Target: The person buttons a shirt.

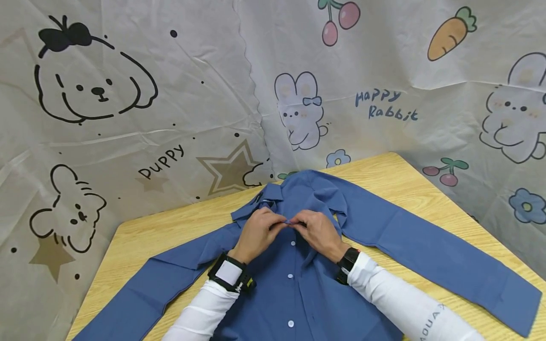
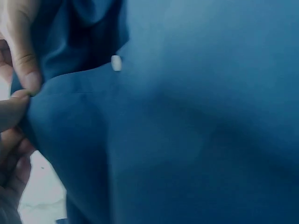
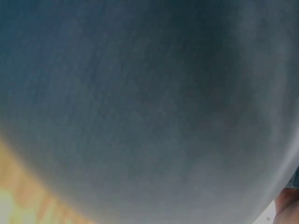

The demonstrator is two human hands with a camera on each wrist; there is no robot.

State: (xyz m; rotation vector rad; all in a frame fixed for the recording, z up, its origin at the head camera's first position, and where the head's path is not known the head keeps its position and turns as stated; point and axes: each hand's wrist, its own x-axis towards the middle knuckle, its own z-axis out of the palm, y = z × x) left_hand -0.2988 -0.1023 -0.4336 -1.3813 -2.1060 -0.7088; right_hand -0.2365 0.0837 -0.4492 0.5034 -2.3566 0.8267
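Observation:
A blue long-sleeved button-up shirt [image 1: 273, 293] lies front up with both sleeves spread. My left hand [image 1: 259, 232] pinches its front edge just below the collar [image 1: 271, 193]. Facing it, my right hand [image 1: 319, 233] pinches the same spot, the fingertips of both hands meeting there. Below them a white button [image 1: 293, 243] shows on the front, with more buttons farther down. In the left wrist view the fabric edge is drawn up between the fingers, and a white button [image 2: 116, 63] sits along it. Blurred blue cloth [image 3: 149, 102] fills most of the right wrist view.
The shirt rests on a light wood-grain table [image 1: 375, 173]. Its left sleeve in view [image 1: 170, 270] runs toward the near left, the other sleeve [image 1: 431, 246] toward the near right. A printed pale curtain [image 1: 204, 94] hangs behind the table.

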